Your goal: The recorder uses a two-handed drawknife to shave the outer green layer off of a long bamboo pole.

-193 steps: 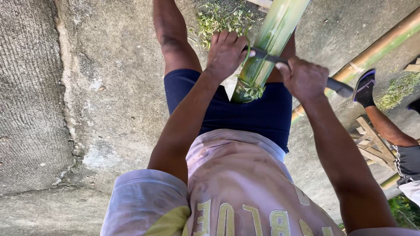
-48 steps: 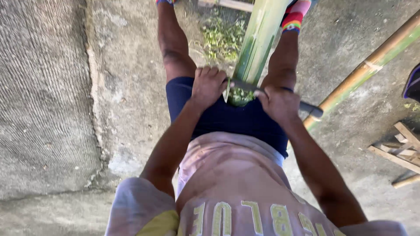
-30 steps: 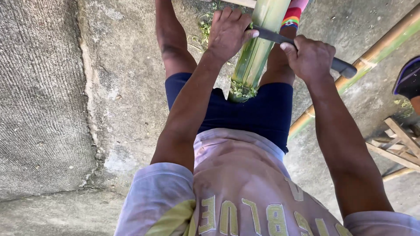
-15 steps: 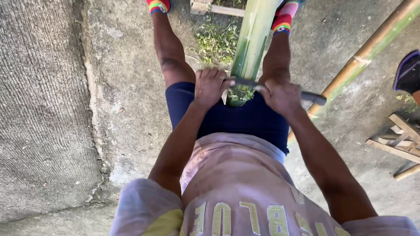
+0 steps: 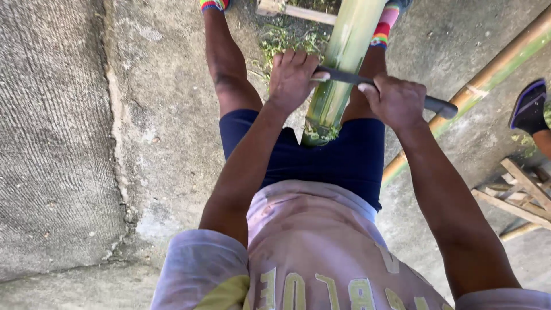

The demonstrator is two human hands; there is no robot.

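Both hands — left [image 5: 294, 77], right [image 5: 396, 100] — clench a blade [image 5: 344, 76] across bamboo [image 5: 341, 63]. Cracked concrete [image 5: 86, 143] lies outdoors — pole's top cut off.

Cracked concrete floor [image 5: 86, 143] fills the left. Second bamboo pole [image 5: 488, 77] runs diagonally at right. Wooden slats [image 5: 519, 195] lower right. Another person's foot in a dark sandal [image 5: 528, 106] at right edge. Green shavings [image 5: 287, 40] top centre.

Green bamboo pole [image 5: 343, 63] showing pale scraped streaks; dark blade [image 5: 344, 76]; navy shorts [image 5: 321, 161]; rainbow-striped socks [image 5: 381, 28]; grey concrete floor [image 5: 69, 143].
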